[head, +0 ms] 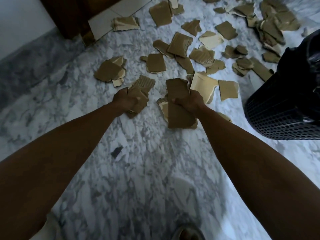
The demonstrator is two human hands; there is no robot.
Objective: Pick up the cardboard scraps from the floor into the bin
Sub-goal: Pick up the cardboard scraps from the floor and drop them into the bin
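Observation:
My left hand [123, 101] is closed around a small stack of brown cardboard scraps [141, 91]. My right hand [189, 102] grips a larger bundle of scraps [178, 110], its top piece a long brown rectangle. Both hands are low over the marble floor [147, 170]. Several more torn scraps [180, 44] lie scattered on the floor beyond my hands, with a pale piece [202, 84] just right of my right hand. A black mesh bin [280, 110] lined with a dark bag stands at the right, an arm's width from my right hand.
A dark wooden door frame [72, 18] and a white wall stand at the far left. A pile of scraps [273, 23] lies at the far right behind the bin. My foot [187, 232] shows at the bottom edge. A small dark fleck [116, 151] lies on the floor.

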